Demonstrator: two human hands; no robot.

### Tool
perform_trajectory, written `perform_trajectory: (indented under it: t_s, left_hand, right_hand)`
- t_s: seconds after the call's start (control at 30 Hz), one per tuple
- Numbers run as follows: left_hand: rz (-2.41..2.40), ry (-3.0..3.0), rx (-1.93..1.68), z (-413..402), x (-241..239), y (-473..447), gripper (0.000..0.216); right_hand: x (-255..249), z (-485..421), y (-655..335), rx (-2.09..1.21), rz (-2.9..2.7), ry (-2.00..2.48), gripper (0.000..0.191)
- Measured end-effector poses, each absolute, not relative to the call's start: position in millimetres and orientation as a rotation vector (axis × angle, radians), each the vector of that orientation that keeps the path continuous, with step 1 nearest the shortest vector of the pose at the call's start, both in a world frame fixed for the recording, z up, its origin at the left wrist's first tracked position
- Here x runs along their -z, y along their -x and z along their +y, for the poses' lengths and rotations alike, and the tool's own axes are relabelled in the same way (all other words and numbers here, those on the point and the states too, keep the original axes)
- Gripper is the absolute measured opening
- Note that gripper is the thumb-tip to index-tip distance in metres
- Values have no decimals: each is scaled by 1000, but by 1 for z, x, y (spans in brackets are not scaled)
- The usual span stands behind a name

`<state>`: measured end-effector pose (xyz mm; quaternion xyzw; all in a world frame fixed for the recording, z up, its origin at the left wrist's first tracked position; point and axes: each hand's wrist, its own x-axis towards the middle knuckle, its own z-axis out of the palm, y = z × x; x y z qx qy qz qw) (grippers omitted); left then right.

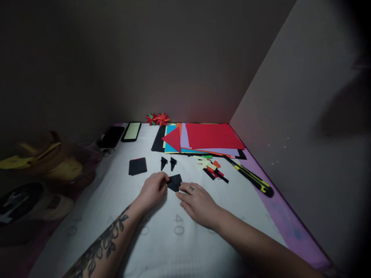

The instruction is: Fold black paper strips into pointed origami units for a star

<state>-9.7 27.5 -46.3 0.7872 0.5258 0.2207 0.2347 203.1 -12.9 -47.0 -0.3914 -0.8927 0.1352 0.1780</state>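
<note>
**Centre of the frame: small black paper piece mid-fold, both hands on it**

Across the lower frame is a white mat (174,239), and at its far end, upper middle, sits a stack of coloured sheets (214,137) with red on top. The left hand (153,189) and right hand (197,202) meet at the middle of the frame over the black paper piece (175,182), which lies on the mat.

Left fingers are curled in and pinching its left edge. Right fingers are stretched out nearly flat, with the tips on its right edge. I can't tell if the thumb grips underneath.

Right of the hands is a yellow-and-black cutter (252,178), untouched. A black square (137,166) sits left of centre, and two small folded black points (164,163) are just above the hands.

My read: it's a fold in progress. A clean crease would need one hand pinning the piece while the other runs along the edge.
</note>
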Motion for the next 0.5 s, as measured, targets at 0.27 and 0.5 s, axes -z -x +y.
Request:
perform_trajectory:
  t_s: [0.27,0.5]
  left_hand:
    - [1584,-2202,-516,22,39,-1,18]
    - [1540,-2158,-508,26,38,-1,15]
  right_hand:
    - [59,-13,-199,-291,-2491,944,30]
    - [53,-13,-202,-312,-2549,840,29]
